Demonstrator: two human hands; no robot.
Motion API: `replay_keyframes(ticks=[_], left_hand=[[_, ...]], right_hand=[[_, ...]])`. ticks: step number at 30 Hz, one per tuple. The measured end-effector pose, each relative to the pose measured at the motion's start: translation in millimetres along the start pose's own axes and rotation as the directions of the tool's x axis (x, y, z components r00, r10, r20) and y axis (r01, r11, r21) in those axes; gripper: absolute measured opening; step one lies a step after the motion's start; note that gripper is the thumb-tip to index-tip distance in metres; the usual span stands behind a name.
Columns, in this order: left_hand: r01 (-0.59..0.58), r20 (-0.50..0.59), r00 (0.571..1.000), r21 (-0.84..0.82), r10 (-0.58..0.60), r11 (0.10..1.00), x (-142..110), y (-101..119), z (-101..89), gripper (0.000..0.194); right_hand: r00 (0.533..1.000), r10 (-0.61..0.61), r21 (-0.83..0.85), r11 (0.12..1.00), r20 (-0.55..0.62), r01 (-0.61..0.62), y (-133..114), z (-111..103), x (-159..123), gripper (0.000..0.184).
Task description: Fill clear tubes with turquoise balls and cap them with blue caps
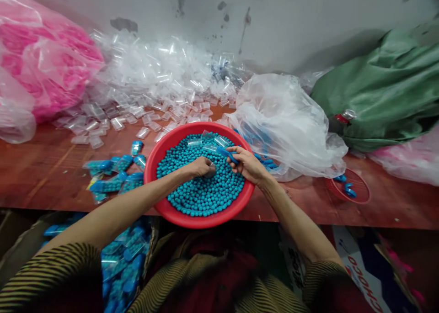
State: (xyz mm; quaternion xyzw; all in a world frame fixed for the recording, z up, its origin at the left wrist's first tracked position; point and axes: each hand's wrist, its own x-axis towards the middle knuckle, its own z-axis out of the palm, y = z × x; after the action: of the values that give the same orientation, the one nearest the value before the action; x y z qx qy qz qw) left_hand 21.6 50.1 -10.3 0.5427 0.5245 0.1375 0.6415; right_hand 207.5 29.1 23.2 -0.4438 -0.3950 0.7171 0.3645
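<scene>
A red basin [154,203] on the table holds a heap of small turquoise beads [199,196]. My left hand [202,167] is closed over the middle of the beads, around what looks like a small clear plastic container [210,170], mostly hidden by the fingers. At the basin's right rim, my right hand [247,164] grips a blue plastic cap [227,155] between thumb and fingers. Several clear containers [220,141] lie on the beads at the far side of the basin. Left of the basin are bead-filled containers with blue caps [109,184].
Clear containers [161,75] pile up along the wall. A white plastic bag [281,121] with blue pieces touches the basin's right side. Further right stands a small red basket [360,189]. A pink-filled bag [44,61] is left; filled containers [126,258] sit in a box below.
</scene>
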Motion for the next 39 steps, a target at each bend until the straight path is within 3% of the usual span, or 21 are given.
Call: replay_keyframes(ticks=[3,6,8,10,11,12,14,16,18,20,22,25,27,30,35,39], left_hand=[[0.023,-0.010,1.000,0.018,-0.023,1.000,1,4,2.4,0.012],[-0.032,-0.082,0.996,0.008,0.033,0.999,-2,5,2.7,0.018],[-0.122,-0.164,0.979,-0.021,0.117,0.992,-5,3,2.3,0.024],[-0.170,-0.230,0.961,-0.054,0.153,0.984,-8,-1,1.1,0.023],[-0.154,-0.253,0.958,-0.046,0.138,0.987,-10,-4,0.0,0.022],[-0.120,-0.277,0.954,0.001,0.116,0.993,-12,-7,-1.5,0.021],[-0.016,-0.317,0.944,0.237,0.093,0.971,-21,-12,-5.6,0.022],[0.096,-0.342,0.932,0.558,0.123,0.824,-33,-15,-9.8,0.026],[0.129,-0.311,0.923,0.805,0.227,0.579,-46,-15,-12.8,0.033],[0.076,-0.201,0.917,0.936,0.344,0.342,-56,-14,-14.2,0.039],[-0.037,-0.030,0.919,0.986,0.393,0.163,-60,-12,-15.0,0.042],[-0.193,0.166,0.930,0.980,0.329,0.052,-57,-10,-16.7,0.037],[-0.225,0.199,0.933,0.973,0.299,0.053,-54,-9,-18.0,0.035],[-0.197,0.161,0.950,0.973,0.268,0.116,-51,-8,-17.9,0.032],[-0.066,0.025,0.994,0.908,0.104,0.414,-32,0,-6.0,0.019],[-0.040,-0.002,0.997,0.840,0.076,0.541,-9,4,5.2,0.012]], right_hand=[[0.995,-0.014,0.101,0.995,0.100,0.004,0,-8,-5,0.030],[0.991,-0.031,0.067,0.998,0.133,0.022,0,-13,-7,0.035],[0.992,-0.044,-0.047,0.998,0.121,0.050,1,-13,-6,0.031],[0.992,-0.087,-0.285,0.952,0.090,0.109,2,-10,-6,0.024],[0.989,-0.127,-0.458,0.876,0.082,0.150,3,-7,-6,0.021],[0.982,-0.168,-0.641,0.745,0.088,0.185,4,-4,-8,0.019],[0.970,-0.192,-0.909,0.360,0.149,0.211,7,5,-11,0.018],[0.973,-0.120,-0.979,0.011,0.199,0.201,9,13,-15,0.019],[0.975,-0.051,-0.963,-0.180,0.215,0.202,10,21,-16,0.021],[0.975,-0.046,-0.946,-0.256,0.217,0.198,11,28,-14,0.025],[0.978,-0.049,-0.941,-0.284,0.204,0.182,13,33,-7,0.030],[0.982,-0.008,-0.938,-0.298,0.186,0.175,17,39,3,0.027],[0.981,0.012,-0.935,-0.302,0.193,0.187,19,40,5,0.025],[0.980,-0.006,-0.933,-0.308,0.198,0.186,18,35,1,0.025],[0.988,-0.078,-0.940,-0.325,0.135,0.103,12,27,-8,0.026],[0.994,-0.043,-0.954,-0.290,0.097,0.080,13,26,-3,0.027]])
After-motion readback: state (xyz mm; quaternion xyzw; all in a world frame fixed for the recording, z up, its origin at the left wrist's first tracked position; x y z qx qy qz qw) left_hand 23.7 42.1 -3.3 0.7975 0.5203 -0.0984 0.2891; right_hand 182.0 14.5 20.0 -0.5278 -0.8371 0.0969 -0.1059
